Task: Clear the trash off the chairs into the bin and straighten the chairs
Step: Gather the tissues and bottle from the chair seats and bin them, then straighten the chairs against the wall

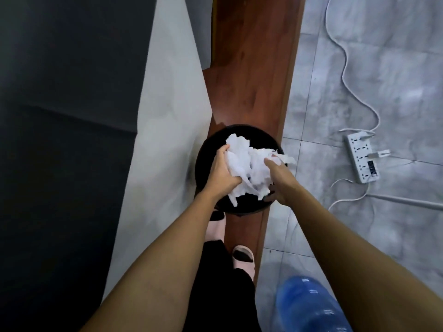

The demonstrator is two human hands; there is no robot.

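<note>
Step in hand: dumping trash; a bundle of crumpled white tissue paper (249,168) is held directly over the mouth of the round black bin (203,149), which stands on a reddish-brown wooden strip (254,68) of floor.
Left hand (221,173): fingers curled into the left side of the tissue bundle, gripping it.
Right hand (279,180): closed against the right side of the same bundle, pressing it toward the left hand (its fingertips are partly buried in the paper).
Tissue position: above the bin opening, not yet released; whether its lower tips touch the inside, I cannot tell.
Chairs: none in view, so straightening appears still to be done.
Next move: likely both hands open together so the bundle drops in, watching the strip overhanging the right rim.
Nearby: a white power strip (362,159) with cords lies on the grey tiled floor (359,80), well apart to the right.
</note>
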